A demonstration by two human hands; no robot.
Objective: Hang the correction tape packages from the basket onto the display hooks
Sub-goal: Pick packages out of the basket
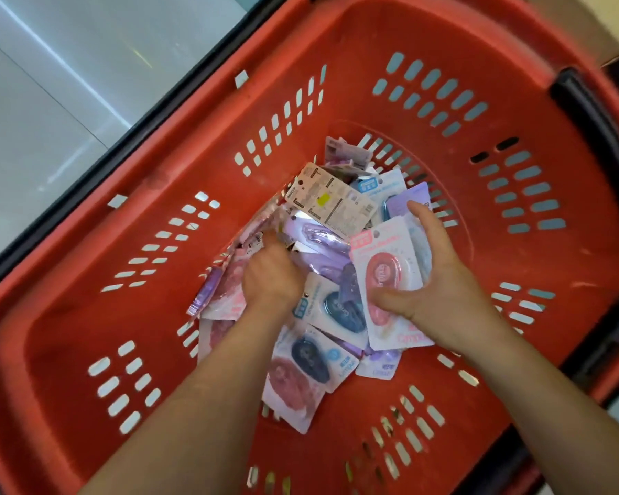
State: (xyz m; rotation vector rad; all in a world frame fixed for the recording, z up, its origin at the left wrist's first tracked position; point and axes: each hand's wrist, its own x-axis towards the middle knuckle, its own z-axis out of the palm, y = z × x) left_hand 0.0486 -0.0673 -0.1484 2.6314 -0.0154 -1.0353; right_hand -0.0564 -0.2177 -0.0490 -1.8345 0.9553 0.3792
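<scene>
Straight down we go into a big red slotted plastic shopping basket (301, 101), its black handle (586, 112) lying along the right rim, the whole thing standing on pale grey floor tiles (51, 101). No display hooks in sight, so this reads as the gathering stage, with nothing from this handful hung yet.

At the bottom of the basket sits a loose heap of carded correction tape packages (311, 373) in pink, blue and lilac. They overlap at every angle, some face up, some face down. That jumble is likely why both hands are in there sorting.

Right hand (440, 291): clasped round a pink-fronted package with an oval red dispenser (386, 276), thumb across its lower face, fingers wrapped over the far edge, with what looks like more cards stacked behind. It is held face up, probably to square the stack so the hang holes line up.

Left hand (272, 276): knuckles up, fingers dug into the heap and hidden, so whether it grips anything I cannot tell.

Smallest of all is a white card with a yellow sticker (333, 203), turned back-side up and resting on the pile just beyond both hands.
</scene>
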